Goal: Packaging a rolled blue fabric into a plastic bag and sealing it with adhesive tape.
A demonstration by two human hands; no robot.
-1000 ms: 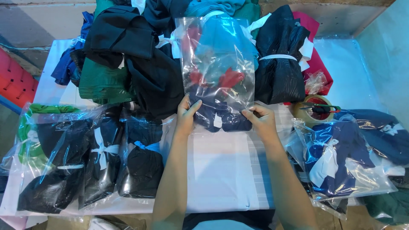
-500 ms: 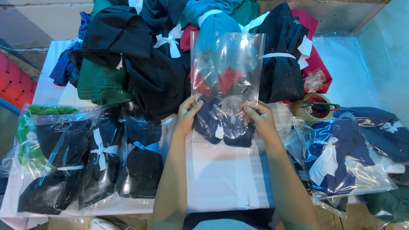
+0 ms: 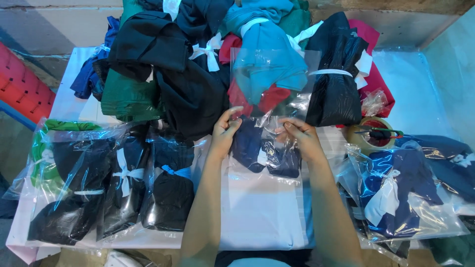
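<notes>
A clear plastic bag (image 3: 277, 79) stands upright in front of me with a folded navy garment (image 3: 264, 151) in its bottom. My left hand (image 3: 225, 131) pinches the bag's left side just above the garment. My right hand (image 3: 299, 136) grips the bag on the right at the same height. The bag's upper part is see-through, so the heap behind shows through it. Both hands are above a stack of flat clear bags (image 3: 262, 212) on the white table (image 3: 67, 101).
A heap of tied folded garments (image 3: 198, 64) in black, green, teal and red fills the far side. Bagged dark garments (image 3: 118, 183) lie at left, bagged navy ones (image 3: 401, 198) at right. A tape roll (image 3: 368, 138) with scissors (image 3: 378, 132) sits right of my hands.
The bag's top has risen and straightened. Both hands have slid inward and closed on the bag just above the navy garment, which has settled lower in it.
</notes>
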